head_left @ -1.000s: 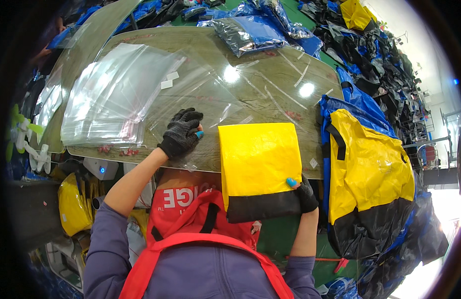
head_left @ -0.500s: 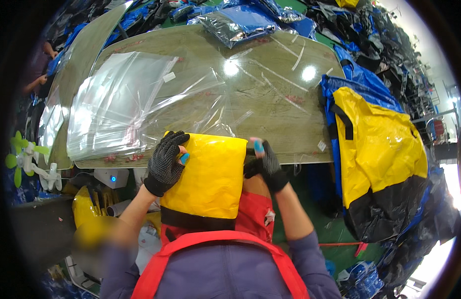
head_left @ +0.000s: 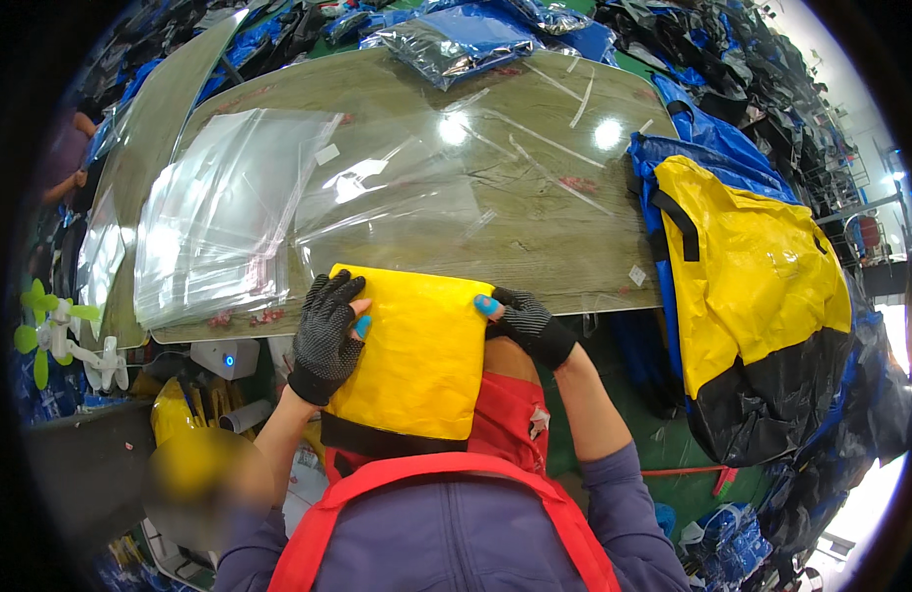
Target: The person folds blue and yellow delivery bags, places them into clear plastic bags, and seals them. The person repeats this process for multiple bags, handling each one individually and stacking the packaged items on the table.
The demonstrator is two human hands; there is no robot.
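A folded yellow bag (head_left: pixel 416 355) with a black lower band lies over my lap, its far edge at the near side of the table. My left hand (head_left: pixel 328 335), in a dark dotted glove with bare, blue-wrapped thumb tip, grips its left edge. At the upper right corner, my right hand (head_left: pixel 531 324) pinches the bag, blue-wrapped thumb on top and fingers partly hidden beneath. Just beyond the bag, a clear plastic bag (head_left: pixel 392 212) lies flat on the table, beside a stack of clear plastic bags (head_left: pixel 219 217).
Yellow, black and blue bags (head_left: pixel 752 286) drape over the right end of the wood-patterned table (head_left: pixel 554 242). A packaged blue item (head_left: pixel 456 44) sits at the far edge. A small green fan (head_left: pixel 56 331) stands at left, near a white device (head_left: pixel 224 357). Another person's hand (head_left: pixel 79 180) shows far left.
My right hand has come onto the bag's upper right corner, its thumb now pressed on the yellow face. The left hand keeps its hold. The loose clear bag lies flatter.
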